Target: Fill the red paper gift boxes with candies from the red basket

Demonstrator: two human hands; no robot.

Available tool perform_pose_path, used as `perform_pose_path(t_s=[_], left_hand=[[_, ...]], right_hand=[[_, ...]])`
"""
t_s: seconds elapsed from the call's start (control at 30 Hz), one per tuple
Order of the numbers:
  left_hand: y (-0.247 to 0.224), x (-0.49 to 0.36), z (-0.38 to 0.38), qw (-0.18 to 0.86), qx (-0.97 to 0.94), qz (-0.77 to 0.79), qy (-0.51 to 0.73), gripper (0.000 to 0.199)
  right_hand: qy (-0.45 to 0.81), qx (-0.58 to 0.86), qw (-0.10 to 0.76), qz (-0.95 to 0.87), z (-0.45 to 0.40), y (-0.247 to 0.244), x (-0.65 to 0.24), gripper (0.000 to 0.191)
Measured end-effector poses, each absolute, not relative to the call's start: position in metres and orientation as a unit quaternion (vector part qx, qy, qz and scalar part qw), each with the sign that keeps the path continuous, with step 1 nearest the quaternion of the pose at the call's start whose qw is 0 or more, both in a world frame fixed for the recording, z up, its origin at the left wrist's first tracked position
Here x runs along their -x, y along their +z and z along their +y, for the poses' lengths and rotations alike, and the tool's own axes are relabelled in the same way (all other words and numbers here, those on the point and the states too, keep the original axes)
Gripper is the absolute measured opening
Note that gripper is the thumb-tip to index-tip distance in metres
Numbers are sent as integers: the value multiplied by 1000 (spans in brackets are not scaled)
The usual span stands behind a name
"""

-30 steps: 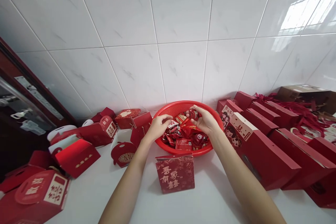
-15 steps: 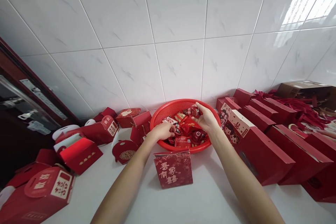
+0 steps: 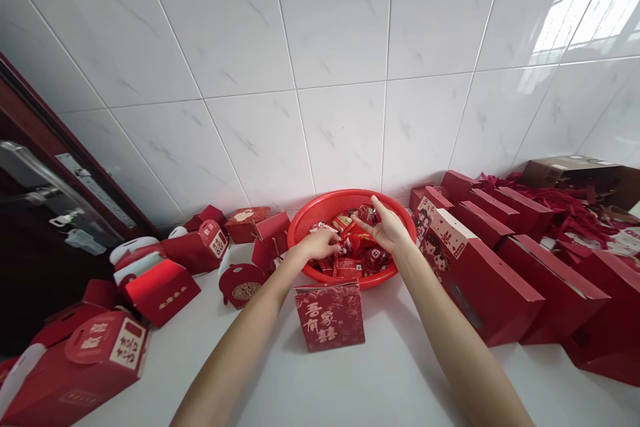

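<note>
A red plastic basket [image 3: 302,219] with perforated sides holds a heap of red-wrapped candies [image 3: 349,268], with a few beige and white packets among them. Over the left part of the heap, my left hand [image 3: 323,244] is closed, its fingertips pinched on a small wrapped candy [image 3: 343,247]. At the right side of the basket, my right hand [image 3: 389,229] has its thumb raised and fingers spread, with nothing held. A red packet [image 3: 367,213] lies just beyond its fingers. In front of the basket stands a dark red gift box [image 3: 331,317] with pale lettering.
Several red gift boxes [image 3: 165,290] stand on the left of the white table [image 3: 380,373]. Rows of red paper bags [image 3: 493,287] fill the right, with dark red ribbons [image 3: 575,217] and a cardboard box [image 3: 570,173] behind. A tiled wall [image 3: 340,127] borders the back.
My right hand has let go of the red packet, which now lies in the basket, and its fingers have spread. My left hand has shifted slightly right and closed on a candy.
</note>
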State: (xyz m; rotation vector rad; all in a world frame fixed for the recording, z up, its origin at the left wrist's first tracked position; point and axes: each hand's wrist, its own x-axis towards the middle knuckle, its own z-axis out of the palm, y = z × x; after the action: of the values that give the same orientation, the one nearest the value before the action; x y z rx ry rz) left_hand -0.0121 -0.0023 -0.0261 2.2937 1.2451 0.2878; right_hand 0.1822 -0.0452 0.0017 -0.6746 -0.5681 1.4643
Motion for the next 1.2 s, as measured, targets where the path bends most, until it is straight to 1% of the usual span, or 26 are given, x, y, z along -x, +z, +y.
perform_pose_path(t_s=[0.17, 0.33, 0.47, 0.63, 0.87, 1.03, 1.2], left_hand=[[-21, 8, -1, 281, -826, 441, 212, 35], [-20, 11, 2, 304, -796, 429, 301, 45], [-20, 13, 3, 322, -777, 415, 346, 49], [-19, 11, 0, 339, -766, 398, 374, 50], [-18, 11, -2, 331, -766, 398, 382, 43], [-22, 10, 3, 304, -759, 453, 354, 37], [-24, 9, 3, 252, -779, 523, 236, 19]], right_hand=[[644, 279, 661, -268, -48, 3, -180, 29], [640, 271, 667, -269, -45, -2, -181, 24], [650, 274, 641, -304, -43, -7, -185, 22], [658, 292, 613, -325, -44, -9, -187, 23], [680, 304, 556, -369, -49, -5, -183, 21], [612, 367, 605, -354, -46, -8, -182, 19], [541, 390, 660, -346, -42, -15, -182, 25]])
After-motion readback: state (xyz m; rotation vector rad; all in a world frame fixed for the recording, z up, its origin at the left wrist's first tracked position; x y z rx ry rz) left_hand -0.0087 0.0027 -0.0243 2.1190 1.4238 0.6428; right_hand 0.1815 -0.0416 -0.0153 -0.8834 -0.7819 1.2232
